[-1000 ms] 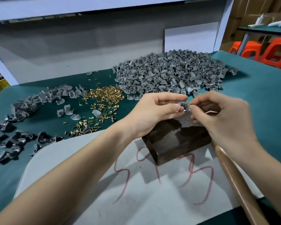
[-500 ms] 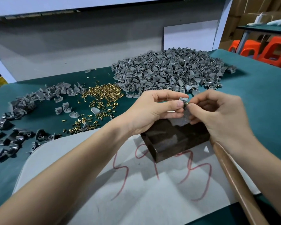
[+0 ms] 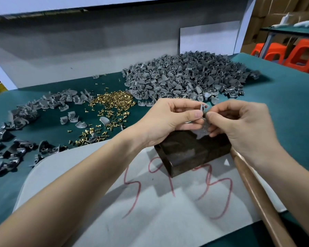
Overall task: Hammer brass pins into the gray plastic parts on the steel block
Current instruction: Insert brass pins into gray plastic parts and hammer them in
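Head-worn view down onto a bench (image 3: 284, 107) covered in green cloth. At centre, a dark rectangular steel block (image 3: 189, 154) standing on a pale gray sheet (image 3: 150, 216) scrawled with red marks. Just above the block's far edge, and seemingly clear of it, a small gray plastic part (image 3: 203, 107) with a round eyelet, pinched between thumb and forefinger of the left hand (image 3: 168, 122). Right hand (image 3: 243, 125) close against it, fingers curled, thumb and fingertip drawn together at the part's lower side. No telling of any pin between them, fingers in the way. Long brown wooden hammer handle (image 3: 253, 189) lying beside the block under the right wrist, held by neither hand. Farther back, a loose pile of small brass pins (image 3: 112, 100) to the left, a large heap of gray plastic parts (image 3: 185, 77) behind the hands, and darker parts (image 3: 11, 148) scattered along the left edge. Likely step: fitting a pin into the part by hand, ahead of any hammering. Next move, judging from this: lowering the part flat onto the block's top with the pin upright, steadying it with the left hand, then freeing the right hand for the hammer handle and striking squarely, to avoid a bent or skipped pin.
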### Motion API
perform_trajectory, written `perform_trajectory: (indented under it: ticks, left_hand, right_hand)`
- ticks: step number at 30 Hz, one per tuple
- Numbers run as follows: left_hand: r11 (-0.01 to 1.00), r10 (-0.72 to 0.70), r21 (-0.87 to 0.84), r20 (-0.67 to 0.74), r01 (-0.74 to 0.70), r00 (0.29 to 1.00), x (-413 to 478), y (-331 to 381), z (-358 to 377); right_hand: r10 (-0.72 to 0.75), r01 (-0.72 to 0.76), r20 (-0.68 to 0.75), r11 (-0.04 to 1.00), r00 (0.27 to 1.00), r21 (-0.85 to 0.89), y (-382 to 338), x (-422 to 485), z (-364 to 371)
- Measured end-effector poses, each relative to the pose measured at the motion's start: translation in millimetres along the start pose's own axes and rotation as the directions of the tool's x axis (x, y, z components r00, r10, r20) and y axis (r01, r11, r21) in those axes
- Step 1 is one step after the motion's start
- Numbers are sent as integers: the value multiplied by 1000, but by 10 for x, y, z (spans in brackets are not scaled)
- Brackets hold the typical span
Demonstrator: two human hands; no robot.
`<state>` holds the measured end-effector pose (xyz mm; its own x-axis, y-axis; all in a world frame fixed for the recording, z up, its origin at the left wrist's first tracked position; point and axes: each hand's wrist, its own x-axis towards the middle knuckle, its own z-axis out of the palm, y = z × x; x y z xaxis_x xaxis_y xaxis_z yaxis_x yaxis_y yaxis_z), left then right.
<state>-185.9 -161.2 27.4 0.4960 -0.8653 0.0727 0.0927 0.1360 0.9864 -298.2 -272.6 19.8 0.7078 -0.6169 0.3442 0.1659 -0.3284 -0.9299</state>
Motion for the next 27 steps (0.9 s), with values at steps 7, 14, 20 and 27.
perform_trajectory:
  ticks: [7,14,20,27]
  left_hand:
    - [1000,-14,-15,8,14,1000,4,7,2]
    - [1000,-20,-2,13,20,1000,2,1,2]
    - [1000,-22,-1,9,22,1000,8,-6,-8]
    - [1000,-18,14,4,18,1000,15,-15,-9]
  right_hand:
    - [22,-26,34,991,999,130,-6,-1,-7]
    - [13,-16,31,996,999,90,17,-13,1]
    - [26,-28,23,994,999,108,16,-17,17]
    - [37,-39,19,988,999,148,25,-13,19]
